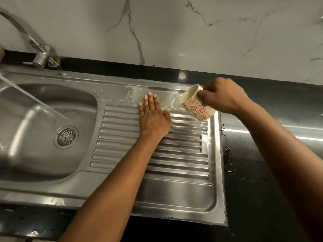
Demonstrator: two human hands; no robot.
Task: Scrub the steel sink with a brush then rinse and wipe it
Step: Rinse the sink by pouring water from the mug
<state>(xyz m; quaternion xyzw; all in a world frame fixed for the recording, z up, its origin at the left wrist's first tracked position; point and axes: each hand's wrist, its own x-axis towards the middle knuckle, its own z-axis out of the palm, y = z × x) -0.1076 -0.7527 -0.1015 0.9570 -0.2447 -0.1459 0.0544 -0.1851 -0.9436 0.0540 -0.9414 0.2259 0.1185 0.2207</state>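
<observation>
The steel sink (52,186) has a basin on the left with a round drain (66,136) and a ribbed drainboard (183,165) on the right. My left hand (153,117) lies flat, fingers straight, on the upper part of the wet drainboard. My right hand (225,96) grips a cream mug with red flowers (196,105), tipped on its side with its mouth toward the left over the drainboard's back right corner. A thin stream of water (35,100) falls slanting into the basin. No brush is in view.
The steel tap (37,53) stands at the back left. Black stone counter (262,180) surrounds the sink, with water puddles beside the drainboard's right edge. A white marble wall (174,28) rises behind.
</observation>
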